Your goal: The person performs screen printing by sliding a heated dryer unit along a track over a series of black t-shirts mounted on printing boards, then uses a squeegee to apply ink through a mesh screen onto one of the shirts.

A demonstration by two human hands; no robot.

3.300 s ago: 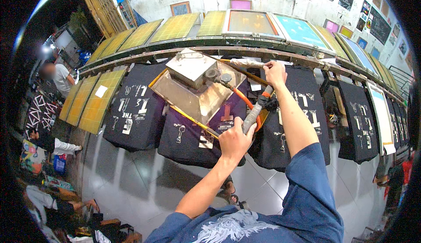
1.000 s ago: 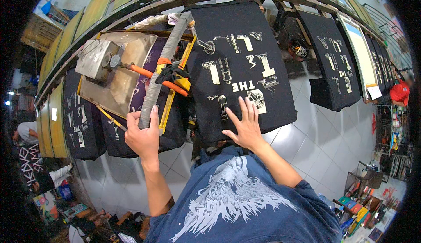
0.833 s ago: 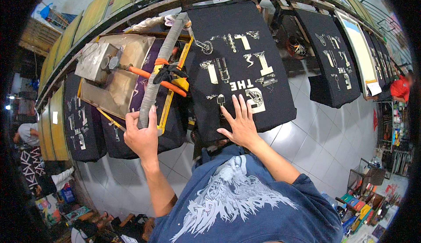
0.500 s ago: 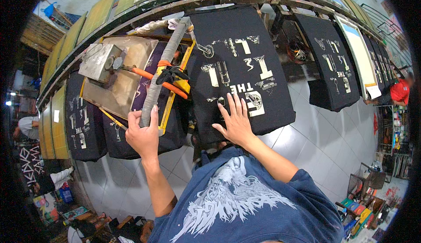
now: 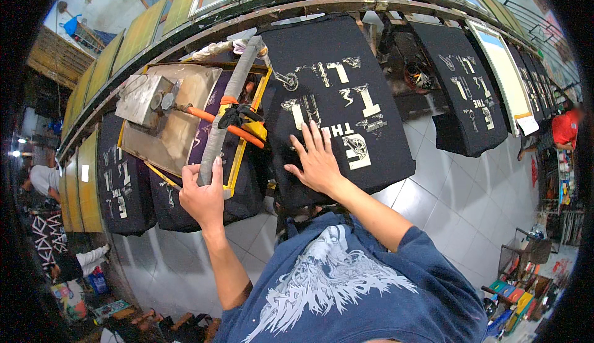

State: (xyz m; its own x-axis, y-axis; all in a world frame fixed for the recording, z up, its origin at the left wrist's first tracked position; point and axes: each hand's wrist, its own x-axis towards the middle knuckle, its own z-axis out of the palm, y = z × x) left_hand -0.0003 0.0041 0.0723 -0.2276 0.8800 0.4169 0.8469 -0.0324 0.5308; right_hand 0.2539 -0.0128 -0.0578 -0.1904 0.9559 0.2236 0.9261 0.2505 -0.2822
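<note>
the left hand (image 5: 202,193) is closed round the near end of a grey bar (image 5: 230,98), its thumb on one side and its fingers on the other. the right hand (image 5: 317,166) grasps nothing; it is open over a black shirt (image 5: 325,109), palm down, with the fingers spread and covering part of the pale print. how hard it presses, if at all, cannot be told.

the shirt lies flat just right of the bar, its near edge toward the wearer. the bar slants away across a yellow frame (image 5: 237,155), with a black bundle (image 5: 232,116) tied about its middle. an orange hose (image 5: 199,114) runs under the bar from a metal box (image 5: 143,101), which sits on a brownish hood (image 5: 162,142). hood and frame stand over a second shirt (image 5: 242,202), which looks purple between hood and bar. white cloth (image 5: 213,50) is wrapped at the far side of the frame.

further left is another printed shirt (image 5: 137,210), then yellow screens (image 5: 79,185). well to the right, past a dark gap, lies one more printed shirt (image 5: 461,98), beside a white-framed screen (image 5: 500,78). a rail (image 5: 346,7) runs along the far ends of the shirts. grey tiles (image 5: 433,197) show below.
</note>
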